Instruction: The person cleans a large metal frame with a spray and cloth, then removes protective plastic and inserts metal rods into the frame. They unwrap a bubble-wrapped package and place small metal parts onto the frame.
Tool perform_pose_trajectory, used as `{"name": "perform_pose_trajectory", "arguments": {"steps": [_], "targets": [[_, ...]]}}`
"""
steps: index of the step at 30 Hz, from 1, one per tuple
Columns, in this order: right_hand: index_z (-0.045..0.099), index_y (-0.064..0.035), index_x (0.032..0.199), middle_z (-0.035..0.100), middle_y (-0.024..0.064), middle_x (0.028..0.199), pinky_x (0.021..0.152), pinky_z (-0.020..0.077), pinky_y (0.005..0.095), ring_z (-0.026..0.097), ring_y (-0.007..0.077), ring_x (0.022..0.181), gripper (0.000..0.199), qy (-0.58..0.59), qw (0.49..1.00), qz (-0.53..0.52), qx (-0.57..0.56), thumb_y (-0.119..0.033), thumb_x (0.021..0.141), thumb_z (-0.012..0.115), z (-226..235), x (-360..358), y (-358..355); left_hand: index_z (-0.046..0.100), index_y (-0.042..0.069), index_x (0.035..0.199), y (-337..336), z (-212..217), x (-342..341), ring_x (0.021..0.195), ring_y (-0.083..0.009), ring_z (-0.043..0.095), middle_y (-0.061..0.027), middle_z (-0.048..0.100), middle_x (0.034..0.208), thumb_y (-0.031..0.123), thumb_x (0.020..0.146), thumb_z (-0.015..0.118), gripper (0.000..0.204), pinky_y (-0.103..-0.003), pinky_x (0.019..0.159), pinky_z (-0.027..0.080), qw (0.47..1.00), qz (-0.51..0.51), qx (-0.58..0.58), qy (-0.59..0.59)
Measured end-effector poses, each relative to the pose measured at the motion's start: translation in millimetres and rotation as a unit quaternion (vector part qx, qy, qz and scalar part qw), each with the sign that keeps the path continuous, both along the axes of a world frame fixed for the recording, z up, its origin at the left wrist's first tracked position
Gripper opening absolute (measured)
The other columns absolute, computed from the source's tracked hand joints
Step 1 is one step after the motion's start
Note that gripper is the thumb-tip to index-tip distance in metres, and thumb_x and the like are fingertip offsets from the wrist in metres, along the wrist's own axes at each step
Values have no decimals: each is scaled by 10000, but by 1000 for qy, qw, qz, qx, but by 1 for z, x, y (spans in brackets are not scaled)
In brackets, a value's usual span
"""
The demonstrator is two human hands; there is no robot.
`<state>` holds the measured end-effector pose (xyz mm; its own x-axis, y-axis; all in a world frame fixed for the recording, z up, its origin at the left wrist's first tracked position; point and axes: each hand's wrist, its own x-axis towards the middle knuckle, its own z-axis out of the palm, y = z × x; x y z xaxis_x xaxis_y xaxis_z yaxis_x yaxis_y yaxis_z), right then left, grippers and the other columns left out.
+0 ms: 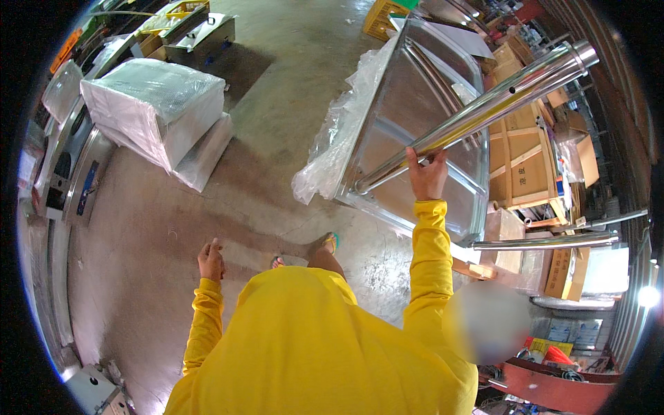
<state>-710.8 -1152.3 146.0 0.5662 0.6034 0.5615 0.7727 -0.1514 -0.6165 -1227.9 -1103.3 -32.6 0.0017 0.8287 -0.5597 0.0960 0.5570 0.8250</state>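
Observation:
My right hand (427, 176) is closed around the lower part of a shiny metal leg (498, 97). This round tube slants up to the right from the corner of an upturned stainless steel table (404, 138), which has a metal frame and crossbars. A second polished leg (546, 241) sticks out to the right from the table's near corner. Down at my left side hangs my left hand (211, 260), apart from everything, its fingers curled in with nothing visible in them. Crumpled clear plastic wrap (339, 128) lies along the table's left edge.
A large plastic-wrapped box (155, 104) stands on the concrete floor (159, 214) at the left. Metal equipment (86, 176) lines the left wall. A wooden crate (519, 162) and cardboard boxes (564, 270) crowd the right side. A yellow crate (379, 19) is at the far end.

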Motion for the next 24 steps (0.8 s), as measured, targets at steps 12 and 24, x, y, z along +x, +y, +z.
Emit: {"name": "perform_pose_trajectory", "arguments": {"steps": [12, 24], "targets": [[564, 19, 1120, 702, 137, 950, 735, 548, 340, 689, 236, 868, 488, 65, 998, 6, -22, -229, 799, 836, -1, 4, -2, 589, 81, 883, 48, -6, 32, 392, -57, 372, 54, 402, 538, 431, 957, 613, 358, -255, 353, 287, 999, -16, -32, -26], [585, 12, 1219, 643, 156, 1136, 928, 493, 359, 632, 272, 1040, 496, -38, 992, -41, -112, -102, 791, 807, 2, -15, -10, 597, 78, 861, 201, -48, 159, 422, -81, 432, 28, 472, 594, 385, 972, 604, 327, -249, 375, 336, 963, -269, -16, 24]]}}
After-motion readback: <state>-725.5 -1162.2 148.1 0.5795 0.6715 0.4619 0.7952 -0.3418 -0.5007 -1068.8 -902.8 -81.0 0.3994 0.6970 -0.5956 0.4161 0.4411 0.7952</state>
